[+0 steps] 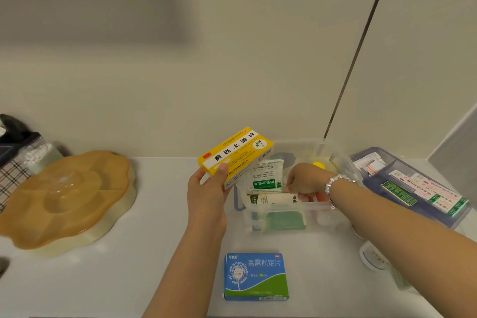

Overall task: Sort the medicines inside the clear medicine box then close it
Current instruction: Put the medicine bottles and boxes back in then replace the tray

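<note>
While your left hand [209, 188] grips the yellow-and-white cardboard medicine carton [236, 156] by its near corner, thumb on the printed face and fingers beneath, the carton hangs tilted above the counter, just left of the clear plastic medicine box [335, 160]. Your right hand [304, 179], with a pearl bead bracelet [333, 183] at the wrist, reaches down into the open box; its fingers are curled together among the contents, but whether they pinch anything cannot be told. Inside the box: a white-and-green sachet [265, 175] standing upright, a white tube-shaped pack [273, 199] lying across the near side, a yellow cap [318, 165] toward the back. A green shape shows blurred through the near wall.

On the pale countertop [129, 279], nearer you, a blue-and-green flat carton [255, 276] lies face up, apart from the box. Right of the box sits a blue-tinted tray [454, 219] holding strips and packets. Far left, an amber flower-shaped lidded dish [67, 199].
</note>
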